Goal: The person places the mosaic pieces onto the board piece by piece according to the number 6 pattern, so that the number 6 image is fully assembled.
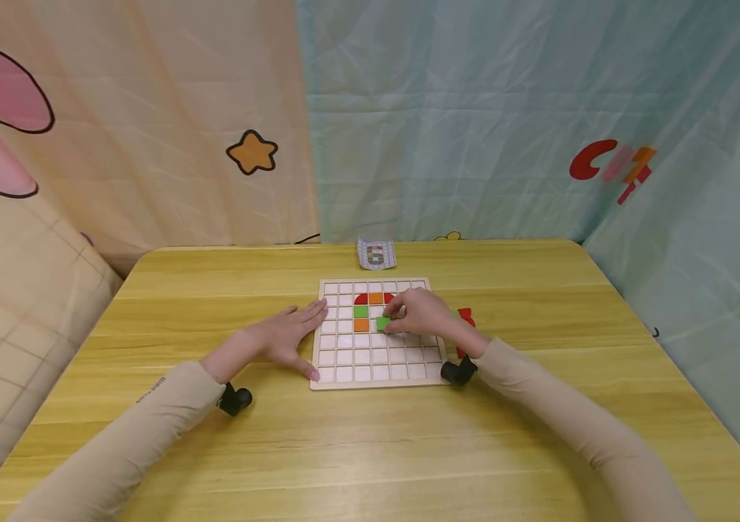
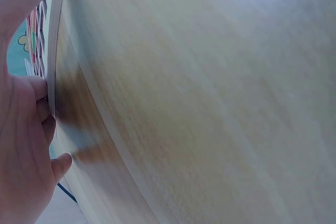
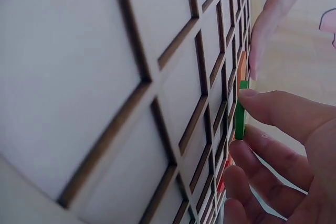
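A white grid board [image 1: 343, 357] with a pale wooden frame lies on the table. My right hand [image 1: 418, 312] pinches a green square tile [image 1: 383, 324] between thumb and fingers, close over the middle of the board; the right wrist view shows this green tile [image 3: 241, 111] edge-on. Seated in the grid are a red rounded tile [image 1: 361, 299], an orange tile [image 1: 375, 298], another green tile [image 1: 361, 312] and a second orange tile [image 1: 361, 325]. Another red tile is partly hidden by my right fingers. My left hand [image 1: 291, 337] lies spread, fingertips and thumb on the board's left edge.
A small paper card [image 1: 376, 254] with a coloured grid pattern lies behind the board. Loose red pieces [image 1: 465, 317] lie to its right, partly hidden by my right wrist. The wooden table [image 1: 370, 449] reaches back to the hanging curtains [image 1: 441, 130].
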`<state>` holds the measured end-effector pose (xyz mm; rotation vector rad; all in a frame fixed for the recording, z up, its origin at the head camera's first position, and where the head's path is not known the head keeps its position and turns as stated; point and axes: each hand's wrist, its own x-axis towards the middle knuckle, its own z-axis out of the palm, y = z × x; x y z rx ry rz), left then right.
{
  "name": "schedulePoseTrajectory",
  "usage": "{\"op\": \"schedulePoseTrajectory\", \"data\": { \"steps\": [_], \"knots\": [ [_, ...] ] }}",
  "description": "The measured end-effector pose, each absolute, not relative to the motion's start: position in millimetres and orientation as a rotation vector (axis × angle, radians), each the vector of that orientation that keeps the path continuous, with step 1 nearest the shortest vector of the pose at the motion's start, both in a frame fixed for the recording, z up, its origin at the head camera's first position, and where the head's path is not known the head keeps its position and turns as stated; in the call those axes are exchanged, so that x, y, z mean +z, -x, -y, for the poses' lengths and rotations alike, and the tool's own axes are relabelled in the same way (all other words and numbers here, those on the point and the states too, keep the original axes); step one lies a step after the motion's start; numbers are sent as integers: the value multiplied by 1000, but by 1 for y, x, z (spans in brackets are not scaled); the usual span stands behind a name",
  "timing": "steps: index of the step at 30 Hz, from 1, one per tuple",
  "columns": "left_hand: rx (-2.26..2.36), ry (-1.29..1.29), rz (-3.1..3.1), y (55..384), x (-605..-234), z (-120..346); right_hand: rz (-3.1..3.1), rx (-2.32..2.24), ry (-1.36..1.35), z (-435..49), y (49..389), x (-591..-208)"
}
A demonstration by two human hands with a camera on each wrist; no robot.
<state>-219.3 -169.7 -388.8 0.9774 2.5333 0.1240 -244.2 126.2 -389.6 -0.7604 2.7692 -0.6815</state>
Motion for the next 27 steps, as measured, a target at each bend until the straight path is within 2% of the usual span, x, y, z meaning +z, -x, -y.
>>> {"op": "schedulePoseTrajectory", "data": {
  "steps": [27],
  "knots": [
    [134, -957, -2529, 219, -390, 169, -2742, -627, 617, -110, 245, -385]
  ]
}}
